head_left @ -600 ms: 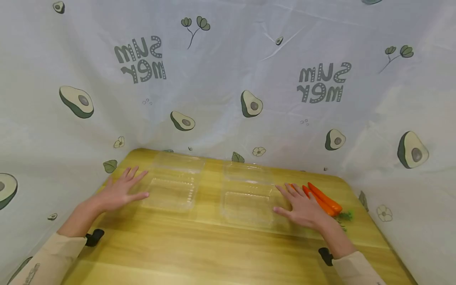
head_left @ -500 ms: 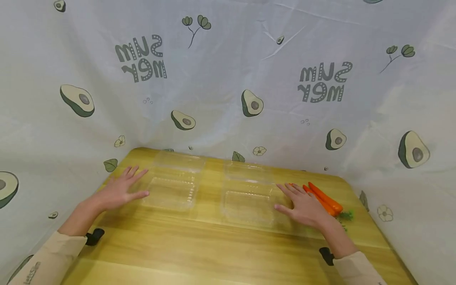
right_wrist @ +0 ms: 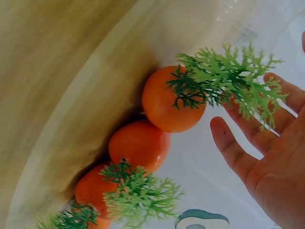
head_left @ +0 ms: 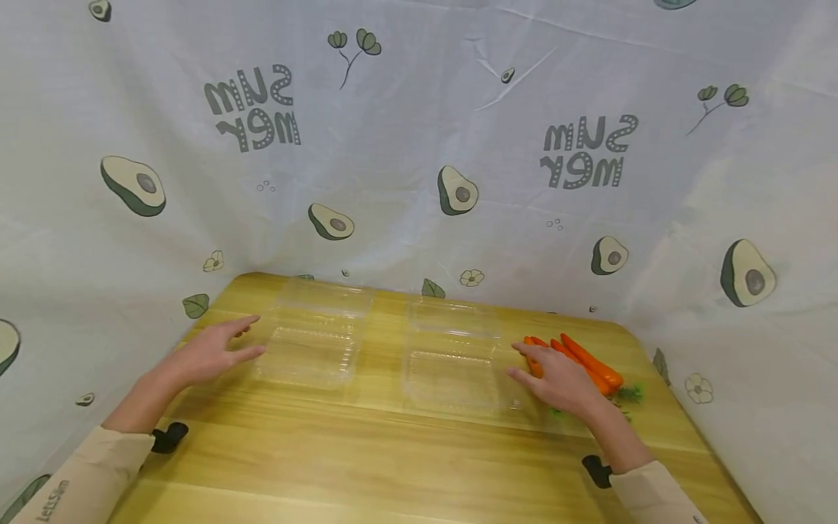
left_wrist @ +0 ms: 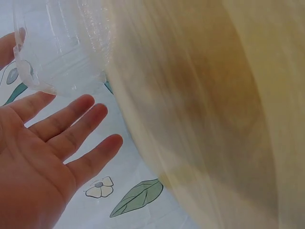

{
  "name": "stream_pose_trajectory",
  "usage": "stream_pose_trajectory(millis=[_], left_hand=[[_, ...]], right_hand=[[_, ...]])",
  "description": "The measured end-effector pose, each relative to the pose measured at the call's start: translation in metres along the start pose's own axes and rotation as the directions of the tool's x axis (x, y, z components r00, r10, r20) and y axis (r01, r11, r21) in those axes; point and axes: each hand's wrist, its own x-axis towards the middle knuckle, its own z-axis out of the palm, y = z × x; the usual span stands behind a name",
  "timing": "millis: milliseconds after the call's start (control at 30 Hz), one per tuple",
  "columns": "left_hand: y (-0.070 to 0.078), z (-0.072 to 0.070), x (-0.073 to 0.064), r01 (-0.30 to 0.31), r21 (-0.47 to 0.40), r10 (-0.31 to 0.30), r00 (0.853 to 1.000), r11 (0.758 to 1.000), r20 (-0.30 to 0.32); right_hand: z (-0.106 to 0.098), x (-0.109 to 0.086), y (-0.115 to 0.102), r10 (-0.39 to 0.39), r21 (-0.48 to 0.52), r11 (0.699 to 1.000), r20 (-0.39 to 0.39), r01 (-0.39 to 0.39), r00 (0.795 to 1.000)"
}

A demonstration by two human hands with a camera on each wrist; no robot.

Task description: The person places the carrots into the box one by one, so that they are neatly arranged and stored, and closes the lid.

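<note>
My left hand [head_left: 208, 354] is just left of a clear plastic clamshell container [head_left: 348, 358], its thumb pointing toward the near tray. In the left wrist view the fingers [left_wrist: 93, 117] are loosely extended, and the container's edge overlaps the thumb and index finger. A second clear clamshell container [head_left: 452, 356] lies opened flat to the right. My right hand [head_left: 559, 378] is between that container and several orange carrots [head_left: 599, 371], partly covering them. In the right wrist view its relaxed fingers [right_wrist: 233, 145] are beside the leafy top of the nearest carrot [right_wrist: 171, 102]. Neither hand holds anything.
Both containers lie side by side on a wooden table [head_left: 366, 466], hinged lids toward the back. A pale printed curtain [head_left: 393, 145] hangs along the table's rear and sides. A black wrist mount [head_left: 170, 437] sits below my left cuff.
The spread fingers of both hands have drawn together. My right hand has lowered slightly beside the carrots, showing more orange by its fingertips. The containers stay where they were.
</note>
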Motion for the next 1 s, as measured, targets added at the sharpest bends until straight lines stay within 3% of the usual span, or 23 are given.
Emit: stream_pose_trajectory(millis=[333,700,1000], left_hand=[[-0.006,0.001,0.0,-0.006,-0.058,0.007,1.0,0.998,0.017],[-0.012,0.004,-0.002,-0.016,-0.079,0.018,0.999,0.997,0.03],[-0.012,0.001,-0.005,-0.027,-0.083,0.032,0.997,0.996,0.065]], right_hand=[[0.002,0.001,0.008,0.032,0.102,0.994,-0.032,-0.028,0.999],[0.006,-0.003,0.016,0.166,0.224,0.963,-0.07,-0.147,0.984],[0.005,-0.005,0.02,0.25,0.216,0.948,-0.052,-0.234,0.967]])
